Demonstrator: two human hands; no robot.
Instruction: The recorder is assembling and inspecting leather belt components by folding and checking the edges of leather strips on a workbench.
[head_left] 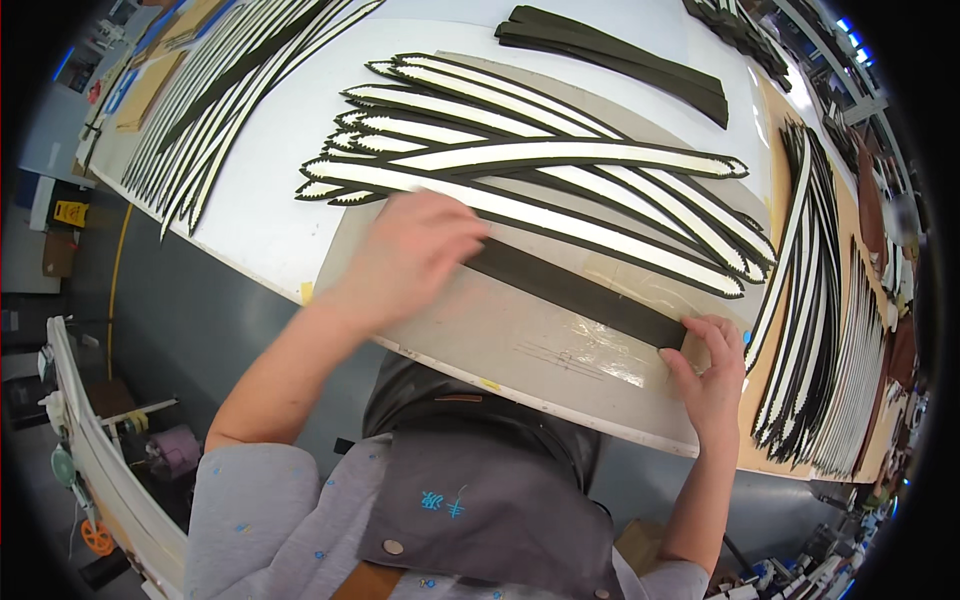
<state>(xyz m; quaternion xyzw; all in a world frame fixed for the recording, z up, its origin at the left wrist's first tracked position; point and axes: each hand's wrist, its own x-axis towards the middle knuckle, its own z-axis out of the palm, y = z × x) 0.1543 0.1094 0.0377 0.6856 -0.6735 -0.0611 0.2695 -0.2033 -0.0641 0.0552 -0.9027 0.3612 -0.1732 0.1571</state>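
Note:
A plain dark strip [580, 298], flat and long, lies slantwise on the grey board [480, 310] in front of me. At its right end my right hand [712, 372] has the thumb and fingers closed on the strip's edge. My left hand [415, 250] is over the strip's left end, its fingers bent and smeared by motion, so its hold cannot be made out. Just beyond the strip lies a loose, crossing pile of black strips with white centres [520, 205] and toothed, pointed ends.
More plain dark strips [620, 60] are stacked at the far side. Black-and-white strips [215, 100] fan out at the far left, and another bundle [800, 310] lies on the right. The table's near edge [540, 403] runs close to my body.

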